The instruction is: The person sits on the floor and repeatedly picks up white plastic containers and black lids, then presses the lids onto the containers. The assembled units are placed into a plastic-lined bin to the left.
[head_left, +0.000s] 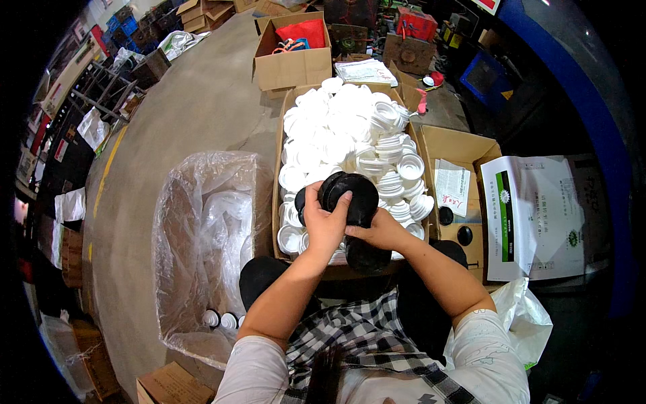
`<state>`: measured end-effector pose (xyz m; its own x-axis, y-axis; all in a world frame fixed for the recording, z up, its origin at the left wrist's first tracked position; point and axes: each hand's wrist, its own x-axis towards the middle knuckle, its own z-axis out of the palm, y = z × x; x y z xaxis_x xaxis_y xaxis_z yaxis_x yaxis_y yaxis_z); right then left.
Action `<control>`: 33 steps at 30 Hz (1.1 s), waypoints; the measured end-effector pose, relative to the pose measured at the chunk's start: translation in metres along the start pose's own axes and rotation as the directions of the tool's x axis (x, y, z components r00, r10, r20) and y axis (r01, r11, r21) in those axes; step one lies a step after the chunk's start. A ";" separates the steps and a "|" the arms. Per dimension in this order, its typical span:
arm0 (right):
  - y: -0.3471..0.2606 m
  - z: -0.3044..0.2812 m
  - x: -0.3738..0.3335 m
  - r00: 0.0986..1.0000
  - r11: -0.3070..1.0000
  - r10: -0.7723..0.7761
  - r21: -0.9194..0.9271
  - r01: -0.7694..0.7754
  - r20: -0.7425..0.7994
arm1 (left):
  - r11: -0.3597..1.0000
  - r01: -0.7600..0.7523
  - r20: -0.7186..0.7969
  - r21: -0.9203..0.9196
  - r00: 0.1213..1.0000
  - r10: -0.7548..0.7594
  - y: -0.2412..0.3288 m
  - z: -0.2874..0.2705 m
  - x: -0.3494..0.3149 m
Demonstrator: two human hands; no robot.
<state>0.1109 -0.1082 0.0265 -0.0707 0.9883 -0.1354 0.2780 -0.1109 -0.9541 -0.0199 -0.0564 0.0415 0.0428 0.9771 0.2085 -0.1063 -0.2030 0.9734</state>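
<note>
Filling most of the view, a long cardboard box (279, 168) brims with white plastic lids (343, 128); beside it stands a bag-lined carton (202, 229). Over the box's near end, the left hand (325, 225) and right hand (380, 232) both clasp a stack of black round lids (350, 192), probably light, stiff and slick, best held by the rims.

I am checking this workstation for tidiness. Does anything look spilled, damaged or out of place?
Nothing looks spilled or damaged. The white caps are heaped loosely and unevenly in the open cardboard box. Both the left hand and right hand hold black round discs over it. The plastic-lined box beside it is nearly empty.
</note>
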 end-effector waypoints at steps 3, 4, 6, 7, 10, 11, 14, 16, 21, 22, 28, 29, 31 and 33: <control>-0.007 -0.008 -0.001 0.974 0.955 0.214 -0.229 -0.191 0.080 | 0.998 0.006 0.082 0.056 0.997 -0.010 -0.001 -0.008 0.007; -0.017 -0.011 -0.007 0.989 0.968 0.101 -0.240 -0.073 0.106 | 0.998 0.062 0.166 -0.010 0.984 -0.059 0.002 -0.011 0.010; -0.026 -0.019 -0.014 0.948 0.986 -0.022 -0.148 0.073 0.319 | 0.903 0.361 0.321 -0.234 0.905 -0.279 0.006 -0.017 0.014; -0.030 -0.023 -0.016 0.905 0.986 -0.088 -0.090 0.137 0.416 | 0.803 0.504 0.412 -0.319 0.836 -0.361 0.008 -0.020 0.016; -0.038 -0.041 -0.020 0.848 0.990 -0.114 -0.016 0.143 0.518 | 0.485 0.605 0.345 -0.631 0.780 -0.522 -0.010 -0.050 0.046; -0.038 -0.049 -0.023 0.842 0.990 -0.142 0.055 0.133 0.520 | 0.403 0.531 0.296 -0.746 0.806 -0.513 -0.019 -0.069 0.063; -0.021 -0.079 -0.025 0.987 0.941 -0.025 0.337 -0.030 0.157 | 0.662 0.477 0.061 -0.578 0.834 -0.548 -0.016 -0.082 0.082; -0.007 -0.085 -0.009 0.981 0.944 0.034 0.329 0.032 -0.192 | 0.806 0.474 0.012 -0.354 0.864 -0.503 -0.035 -0.073 0.074; 0.017 -0.085 0.006 0.895 0.890 0.205 0.455 -0.003 -0.395 | 0.883 0.469 0.067 0.010 0.881 -0.469 -0.045 -0.025 0.042; 0.017 -0.077 0.010 0.888 0.885 0.191 0.464 0.028 -0.419 | 0.912 0.389 -0.011 0.127 0.920 -0.391 -0.063 -0.025 0.044; 0.019 -0.048 0.013 0.822 0.859 0.205 0.500 0.108 -0.531 | 0.964 -0.083 0.358 0.251 0.933 -0.013 -0.034 0.002 0.005; 0.012 -0.036 0.014 0.789 0.850 0.164 0.491 0.191 -0.592 | 0.990 0.014 0.511 0.144 0.855 -0.086 -0.020 0.007 -0.008; 0.014 -0.026 0.016 0.783 0.814 0.155 0.527 0.245 -0.602 | 0.997 0.073 0.460 -0.004 0.885 -0.063 0.019 0.017 -0.031; 0.001 -0.021 0.016 0.645 0.966 -0.126 0.055 0.252 -0.753 | 0.981 0.182 0.360 -0.064 0.921 -0.148 -0.008 0.012 -0.025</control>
<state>0.1301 -0.0905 0.0285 0.6412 0.7309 0.2336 0.1981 0.1365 -0.9706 -0.0083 -0.0805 0.0299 0.4129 0.9070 0.0824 -0.1601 -0.0168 0.9870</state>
